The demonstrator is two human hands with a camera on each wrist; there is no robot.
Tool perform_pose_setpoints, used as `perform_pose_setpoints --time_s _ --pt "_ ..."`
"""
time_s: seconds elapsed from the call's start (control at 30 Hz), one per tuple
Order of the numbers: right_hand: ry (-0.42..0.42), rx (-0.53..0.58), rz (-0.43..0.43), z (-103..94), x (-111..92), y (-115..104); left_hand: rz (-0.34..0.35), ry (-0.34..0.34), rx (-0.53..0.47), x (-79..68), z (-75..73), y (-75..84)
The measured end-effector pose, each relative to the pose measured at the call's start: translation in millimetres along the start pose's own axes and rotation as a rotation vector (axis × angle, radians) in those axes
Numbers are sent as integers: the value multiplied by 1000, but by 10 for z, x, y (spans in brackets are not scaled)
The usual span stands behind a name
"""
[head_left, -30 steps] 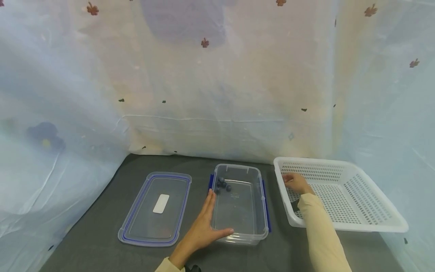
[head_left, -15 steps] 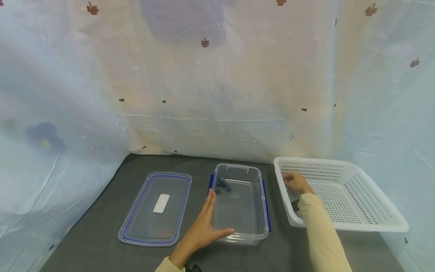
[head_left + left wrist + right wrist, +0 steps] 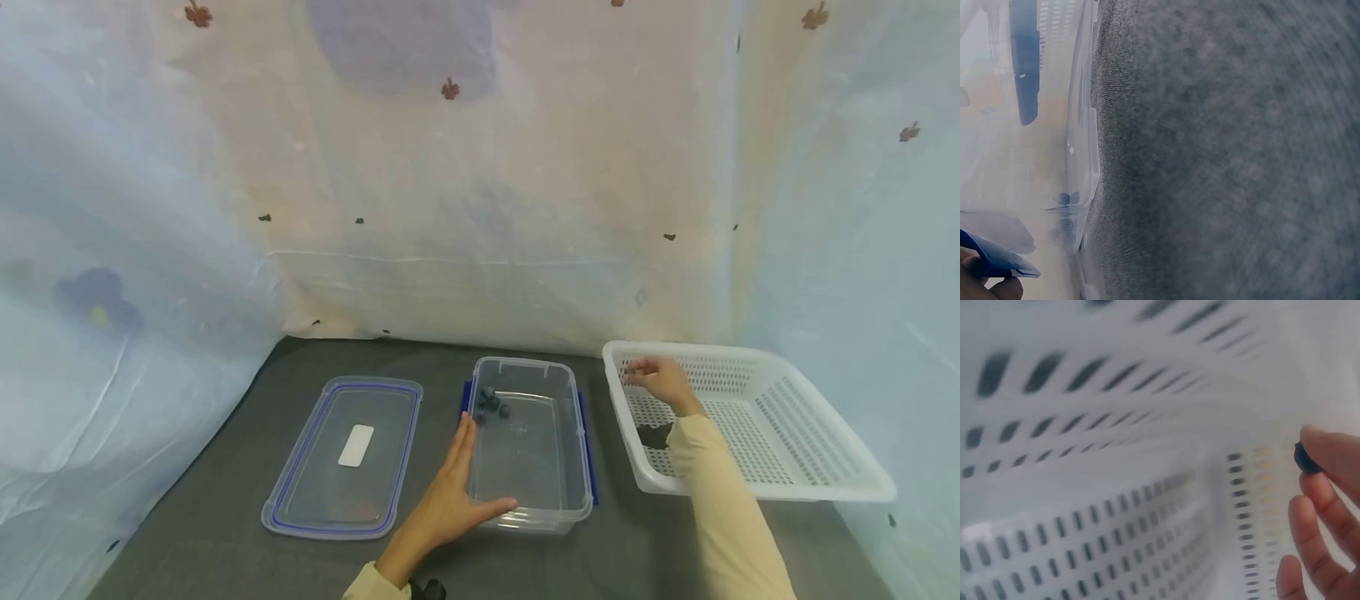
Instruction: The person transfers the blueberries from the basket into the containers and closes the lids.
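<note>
My right hand [image 3: 663,385] is over the left side of a white perforated basket [image 3: 813,408]. Its thumb and fingertip pinch a single dark blueberry [image 3: 1305,460], clearest in the right wrist view. A clear plastic container [image 3: 525,475] stands in the middle of the table, with several blueberries [image 3: 491,402] in its far left corner. Against its left side lies my left hand [image 3: 444,504], fingers straight and thumb stretched along the near rim. The left wrist view shows fingertips beside a blue side latch [image 3: 997,255], with the blueberries visible through the clear wall.
A clear lid [image 3: 322,487] with a blue seal and a white label lies flat left of the container. The dark grey tabletop [image 3: 217,508] runs back to a hanging patterned plastic sheet [image 3: 450,183]. Another blue latch [image 3: 587,450] hangs on the container's right side.
My right hand has risen and moved slightly away from me inside the basket, now with a blueberry visible between its fingertips. The left hand and the container stay in place.
</note>
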State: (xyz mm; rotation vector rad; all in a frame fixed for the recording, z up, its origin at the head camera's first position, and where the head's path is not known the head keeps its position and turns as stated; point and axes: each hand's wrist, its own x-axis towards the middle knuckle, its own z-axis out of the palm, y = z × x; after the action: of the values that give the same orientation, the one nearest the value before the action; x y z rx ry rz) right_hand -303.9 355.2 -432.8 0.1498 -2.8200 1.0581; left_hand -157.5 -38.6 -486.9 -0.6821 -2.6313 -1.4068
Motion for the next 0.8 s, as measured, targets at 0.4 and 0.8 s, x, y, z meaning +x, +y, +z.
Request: perform_pose_setpoints --time_s 0.4,0.8 --pt "34 200 80 -279 -214 -304 -2 10 13 8 6 -9" --pt "90 374 21 -322 -414 -763 20 -33 76 30 -53 32"
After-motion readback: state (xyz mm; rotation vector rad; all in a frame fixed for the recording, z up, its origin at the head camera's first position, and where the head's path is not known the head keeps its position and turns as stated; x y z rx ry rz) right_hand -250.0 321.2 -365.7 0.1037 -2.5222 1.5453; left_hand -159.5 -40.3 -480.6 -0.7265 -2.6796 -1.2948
